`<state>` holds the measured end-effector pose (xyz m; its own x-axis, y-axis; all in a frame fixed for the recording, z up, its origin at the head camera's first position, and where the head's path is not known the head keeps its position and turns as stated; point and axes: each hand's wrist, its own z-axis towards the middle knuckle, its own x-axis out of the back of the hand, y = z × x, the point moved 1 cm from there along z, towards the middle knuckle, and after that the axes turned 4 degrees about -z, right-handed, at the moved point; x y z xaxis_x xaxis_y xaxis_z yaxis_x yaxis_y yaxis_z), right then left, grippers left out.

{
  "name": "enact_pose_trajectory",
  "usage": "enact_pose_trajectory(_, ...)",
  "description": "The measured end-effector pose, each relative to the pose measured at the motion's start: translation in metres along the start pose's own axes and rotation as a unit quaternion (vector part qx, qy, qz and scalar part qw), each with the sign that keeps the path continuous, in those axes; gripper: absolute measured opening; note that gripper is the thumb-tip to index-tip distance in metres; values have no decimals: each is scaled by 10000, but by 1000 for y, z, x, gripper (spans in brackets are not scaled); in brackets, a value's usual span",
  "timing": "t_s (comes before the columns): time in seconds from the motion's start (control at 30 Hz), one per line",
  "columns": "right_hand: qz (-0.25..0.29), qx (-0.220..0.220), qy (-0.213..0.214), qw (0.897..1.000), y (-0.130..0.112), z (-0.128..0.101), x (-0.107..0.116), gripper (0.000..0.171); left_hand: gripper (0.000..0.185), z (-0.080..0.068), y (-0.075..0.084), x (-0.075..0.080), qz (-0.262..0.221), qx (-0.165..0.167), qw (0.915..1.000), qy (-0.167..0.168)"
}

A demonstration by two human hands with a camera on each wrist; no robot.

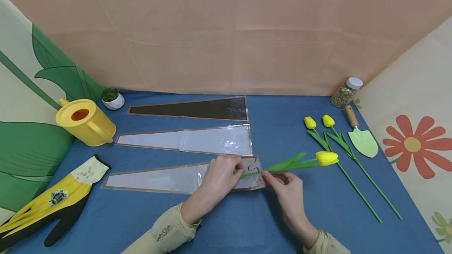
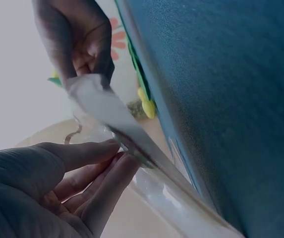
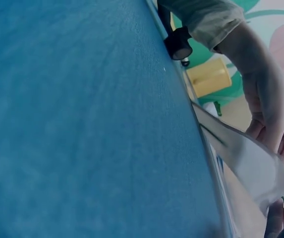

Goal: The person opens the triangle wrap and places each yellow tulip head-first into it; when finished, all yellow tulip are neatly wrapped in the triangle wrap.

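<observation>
A yellow tulip (image 1: 326, 158) lies across the wide end of the nearest tapered flower sleeve (image 1: 152, 179), its bloom and leaves out to the right. My left hand (image 1: 224, 171) pinches the tulip's stem at the sleeve's mouth. In the left wrist view, thumb and fingertips (image 2: 113, 147) meet on a greenish strip against the clear film. At the sleeve's right edge, my right hand (image 1: 286, 189) pinches the film beside the stem. The sleeve's wide end is lifted off the cloth in both wrist views. How far the stem reaches inside is hidden by my left hand.
Behind lie a white sleeve (image 1: 208, 139) and a black sleeve (image 1: 197, 107). Two tulips (image 1: 328, 120) and a trowel (image 1: 363, 142) are at right, near a jar (image 1: 344, 94). A watering can (image 1: 100, 124), potted plant (image 1: 113, 101) and glove (image 1: 67, 195) occupy the left.
</observation>
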<state>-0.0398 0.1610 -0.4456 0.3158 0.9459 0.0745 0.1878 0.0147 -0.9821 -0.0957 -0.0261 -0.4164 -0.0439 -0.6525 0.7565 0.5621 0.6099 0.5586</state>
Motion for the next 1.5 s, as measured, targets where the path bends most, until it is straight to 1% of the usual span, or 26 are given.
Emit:
enact_pose_trajectory(0.1, 13, -84, -179, 9998, 2, 2, -2, 23, 20, -1, 1, 0, -27, -32, 10000, -3)
enact_pose_trajectory(0.2, 175, -142, -319, 9992, 3, 4, -5, 23, 19, -1, 2, 0, -53, -48, 10000, -12)
enact_pose_trajectory(0.37, 270, -178, -354, 9988, 5, 4, -10, 22, 19, -2, 3, 0, -93, -18, 9999, -53)
enact_pose_trajectory(0.53, 153, -250, -404, 9988, 6, 5, -13, 19, 17, -1, 4, 1, -104, 9, 9999, -106)
enact_pose_trajectory(0.63, 51, -285, -504, 9983, 7, 4, -16, 18, 17, -1, 4, 1, -124, 6, 9998, -124)
enact_pose_trajectory(0.9, -12, -365, -702, 9969, 7, 3, -19, 17, 17, -2, 5, 1, -151, 24, 9997, -201)
enact_pose_trajectory(1.07, -94, -537, -769, 9955, 9, 4, -20, 15, 19, -4, 5, 1, -152, -3, 9997, -190)
enact_pose_trajectory(1.27, 228, -781, -899, 9926, 12, 6, -21, 14, 19, -4, 4, 1, -118, 18, 9998, -162)
enact_pose_trajectory(1.5, 442, -986, -1179, 9871, 12, 9, -17, 19, 19, -3, 2, 1, -91, 54, 9998, -188)
